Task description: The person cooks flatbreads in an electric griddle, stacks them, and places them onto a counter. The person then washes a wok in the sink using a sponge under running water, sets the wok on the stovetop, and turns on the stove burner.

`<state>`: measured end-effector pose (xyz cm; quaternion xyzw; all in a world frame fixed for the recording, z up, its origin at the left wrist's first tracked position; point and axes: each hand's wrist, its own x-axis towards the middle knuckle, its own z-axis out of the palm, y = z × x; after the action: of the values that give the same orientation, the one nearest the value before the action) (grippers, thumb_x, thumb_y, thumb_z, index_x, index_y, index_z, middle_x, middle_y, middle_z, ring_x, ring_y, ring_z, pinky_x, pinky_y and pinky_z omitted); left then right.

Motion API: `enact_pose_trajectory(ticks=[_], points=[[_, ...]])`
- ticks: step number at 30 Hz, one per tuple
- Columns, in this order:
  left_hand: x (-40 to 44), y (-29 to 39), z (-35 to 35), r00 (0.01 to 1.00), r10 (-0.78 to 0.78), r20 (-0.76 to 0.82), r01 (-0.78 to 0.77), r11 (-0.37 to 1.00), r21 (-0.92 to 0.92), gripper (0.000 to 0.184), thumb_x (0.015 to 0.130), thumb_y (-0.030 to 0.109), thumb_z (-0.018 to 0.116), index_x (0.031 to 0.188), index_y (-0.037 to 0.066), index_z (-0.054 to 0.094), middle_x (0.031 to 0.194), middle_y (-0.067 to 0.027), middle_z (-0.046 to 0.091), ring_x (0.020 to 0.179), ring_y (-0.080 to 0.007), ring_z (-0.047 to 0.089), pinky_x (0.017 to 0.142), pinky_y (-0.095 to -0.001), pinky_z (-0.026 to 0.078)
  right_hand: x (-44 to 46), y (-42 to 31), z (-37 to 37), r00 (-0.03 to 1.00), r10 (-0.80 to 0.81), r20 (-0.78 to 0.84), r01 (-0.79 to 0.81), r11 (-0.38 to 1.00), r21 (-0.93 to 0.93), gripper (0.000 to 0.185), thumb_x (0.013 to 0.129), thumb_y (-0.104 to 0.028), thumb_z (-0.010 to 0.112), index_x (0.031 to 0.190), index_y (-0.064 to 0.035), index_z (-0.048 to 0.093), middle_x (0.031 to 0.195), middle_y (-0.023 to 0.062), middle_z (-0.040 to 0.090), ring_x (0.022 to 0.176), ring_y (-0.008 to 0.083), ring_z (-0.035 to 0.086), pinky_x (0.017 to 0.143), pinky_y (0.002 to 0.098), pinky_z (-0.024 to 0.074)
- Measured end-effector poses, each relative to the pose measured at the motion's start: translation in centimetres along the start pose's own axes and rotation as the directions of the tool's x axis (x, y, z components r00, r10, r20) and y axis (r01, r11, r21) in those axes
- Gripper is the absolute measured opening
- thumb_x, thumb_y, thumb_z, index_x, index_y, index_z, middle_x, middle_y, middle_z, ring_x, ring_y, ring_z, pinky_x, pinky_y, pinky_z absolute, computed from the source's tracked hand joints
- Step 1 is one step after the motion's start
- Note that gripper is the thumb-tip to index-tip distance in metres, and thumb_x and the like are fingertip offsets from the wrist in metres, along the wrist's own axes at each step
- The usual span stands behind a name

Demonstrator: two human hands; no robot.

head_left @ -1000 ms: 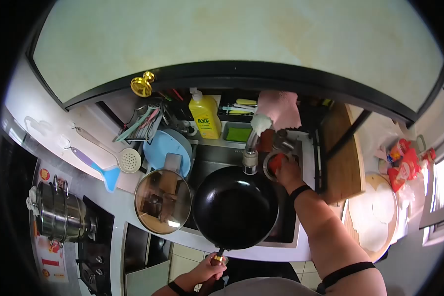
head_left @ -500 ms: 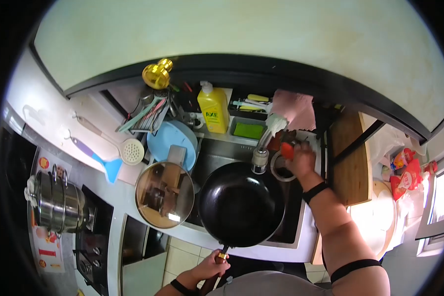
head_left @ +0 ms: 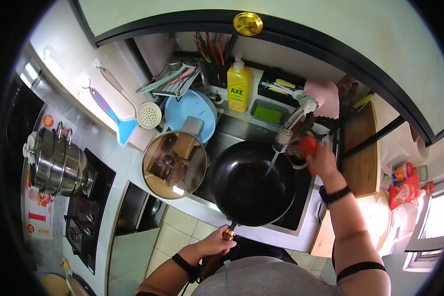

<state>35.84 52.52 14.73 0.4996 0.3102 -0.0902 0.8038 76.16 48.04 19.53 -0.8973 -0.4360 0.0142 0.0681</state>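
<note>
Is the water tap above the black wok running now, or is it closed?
Running: a thin stream of water comes from the tap and falls into the wok.

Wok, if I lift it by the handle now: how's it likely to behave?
The wok will probably feel front-heavy, since the left hand grips only its handle. Its rounded shape may let it rock if pushed. Water from the tap runs into it, so it could slosh or get slippery inside.

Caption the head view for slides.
Left hand grips a black wok by its handle beneath a running faucet; right hand holds a red object.
</note>
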Motion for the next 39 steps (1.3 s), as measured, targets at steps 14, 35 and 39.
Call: enact_pose_trajectory(ticks=[14, 35, 39], points=[[0.9, -1.8, 0.3, 0.999, -0.024, 0.023, 0.022, 0.994, 0.106, 0.039, 0.076, 0.014, 0.061, 0.104, 0.001, 0.037, 0.064, -0.0018, 0.048, 0.046, -0.0096, 0.049, 0.041, -0.0233, 0.039, -4.8, -11.4, 8.0, 0.632, -0.450, 0.631, 0.603, 0.797, -0.036, 0.044, 0.069, -0.014, 0.063, 0.111, -0.0139, 0.050, 0.114, 0.0193, 0.043, 0.099, 0.0322, 0.053, 0.077, 0.0415, 0.0482], [0.6, -1.7, 1.2, 1.000, -0.023, 0.021, 0.020, 0.989, 0.144, 0.040, 0.078, 0.010, 0.057, 0.109, -0.003, 0.035, 0.063, -0.0029, 0.048, 0.045, -0.0100, 0.050, 0.040, -0.0244, 0.041, -7.0, -10.4, 13.7, 0.257, -0.412, 0.874, 0.714, 0.690, 0.115, 0.043, 0.073, -0.012, 0.056, 0.114, -0.0038, 0.045, 0.110, 0.0245, 0.050, 0.097, 0.0364, 0.054, 0.077, 0.0433, 0.0463], [0.4, -1.1, 1.4, 0.999, -0.041, 0.035, 0.033, 0.975, 0.221, 0.052, 0.077, 0.010, 0.056, 0.119, -0.005, 0.030, 0.064, -0.0034, 0.049, 0.046, -0.0103, 0.050, 0.041, -0.0247, 0.042, -7.7, -18.4, 10.1, 0.441, -0.497, 0.748, 0.496, 0.829, 0.259, 0.043, 0.072, -0.010, 0.055, 0.113, -0.0050, 0.044, 0.107, 0.0265, 0.049, 0.091, 0.0404, 0.056, 0.077, 0.0456, 0.0459]])
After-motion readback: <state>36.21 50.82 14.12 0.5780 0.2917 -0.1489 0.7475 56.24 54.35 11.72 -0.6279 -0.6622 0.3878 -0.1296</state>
